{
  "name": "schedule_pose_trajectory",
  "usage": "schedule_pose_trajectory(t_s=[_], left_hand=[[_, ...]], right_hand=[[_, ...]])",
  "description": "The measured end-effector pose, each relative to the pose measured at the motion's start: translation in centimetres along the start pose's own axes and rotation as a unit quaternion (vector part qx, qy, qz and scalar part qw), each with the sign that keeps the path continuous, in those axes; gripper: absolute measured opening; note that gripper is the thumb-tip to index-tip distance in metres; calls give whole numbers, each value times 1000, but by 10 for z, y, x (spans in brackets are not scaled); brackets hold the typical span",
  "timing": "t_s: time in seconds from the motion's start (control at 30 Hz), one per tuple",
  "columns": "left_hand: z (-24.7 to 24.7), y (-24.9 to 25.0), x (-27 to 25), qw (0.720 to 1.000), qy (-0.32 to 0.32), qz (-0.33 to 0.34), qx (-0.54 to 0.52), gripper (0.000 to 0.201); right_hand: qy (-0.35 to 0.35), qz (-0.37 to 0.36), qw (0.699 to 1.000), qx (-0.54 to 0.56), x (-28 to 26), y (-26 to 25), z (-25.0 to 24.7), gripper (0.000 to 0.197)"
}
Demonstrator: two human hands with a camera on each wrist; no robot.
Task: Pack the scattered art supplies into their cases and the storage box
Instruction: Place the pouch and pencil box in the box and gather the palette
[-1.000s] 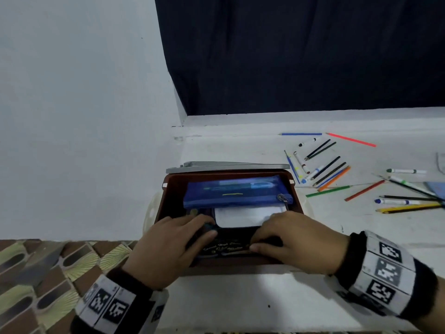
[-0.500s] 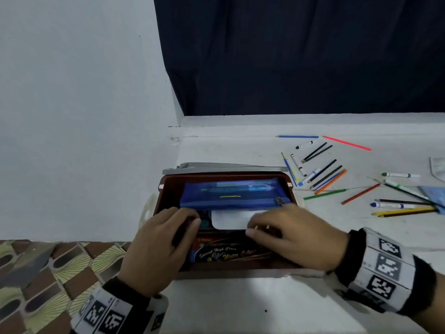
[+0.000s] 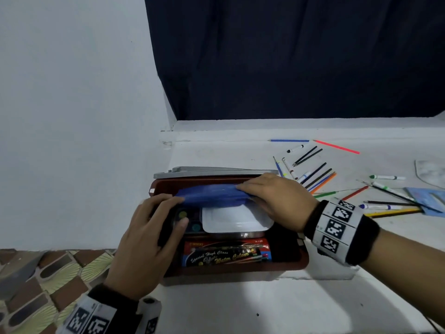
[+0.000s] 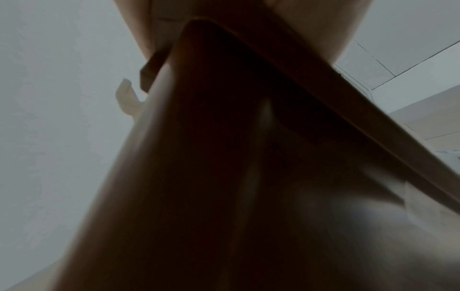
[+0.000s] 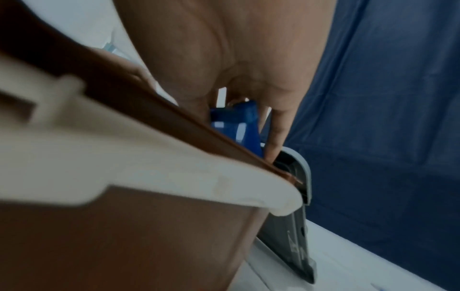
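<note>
Brown storage box (image 3: 286, 267), lid off, on the white ledge (image 3: 240, 307); all positions refer to this box. Grey lid (image 3: 216, 171) stands behind its far wall. Inside, along the far wall, the blue pencil pouch (image 3: 209, 195) stands on edge. The white palette (image 3: 237, 219) lies at centre, and the water-colour carton (image 3: 227, 254) against the near wall. Right hand (image 3: 277, 196) pinches the pouch's right end, thumb beneath and fingers on top. Left hand (image 3: 149, 239) lies flat-fingered over the left interior, touching the pouch's left end and grasping nothing. Loose pencils and pens (image 3: 320, 179) lie to the right, outside. Best practice: lay the pouch level, zipper up, pressing both ends evenly, leaving the rim unobstructed for the lid.
</note>
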State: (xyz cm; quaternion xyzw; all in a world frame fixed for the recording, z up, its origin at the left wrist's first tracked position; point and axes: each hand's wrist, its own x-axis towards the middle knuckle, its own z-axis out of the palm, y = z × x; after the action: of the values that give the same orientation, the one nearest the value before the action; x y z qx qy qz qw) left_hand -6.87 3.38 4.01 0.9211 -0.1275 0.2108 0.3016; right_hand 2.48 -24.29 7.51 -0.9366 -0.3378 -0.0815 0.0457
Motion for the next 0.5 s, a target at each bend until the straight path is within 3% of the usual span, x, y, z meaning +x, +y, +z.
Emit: schedule_pose_trajectory(t_s=[0.2,0.33,0.43,0.5], left_hand=[[-3,7,1,994,57,25,-89,56],[-4,4,-4,979,56,-23,-195,51],[-5,3,-3,994,13,5,-109,39],[-4,4,-1,997,-54,46,-19,32]], right_hand=[[74,44,991,107,-23,-19,-32,21],[-2,15,980,196,-41,-31,-45,14],[-92,-6,980,177,-47,-38,-35,21],[-99,-18,988,119,-50,-40,-22,25]])
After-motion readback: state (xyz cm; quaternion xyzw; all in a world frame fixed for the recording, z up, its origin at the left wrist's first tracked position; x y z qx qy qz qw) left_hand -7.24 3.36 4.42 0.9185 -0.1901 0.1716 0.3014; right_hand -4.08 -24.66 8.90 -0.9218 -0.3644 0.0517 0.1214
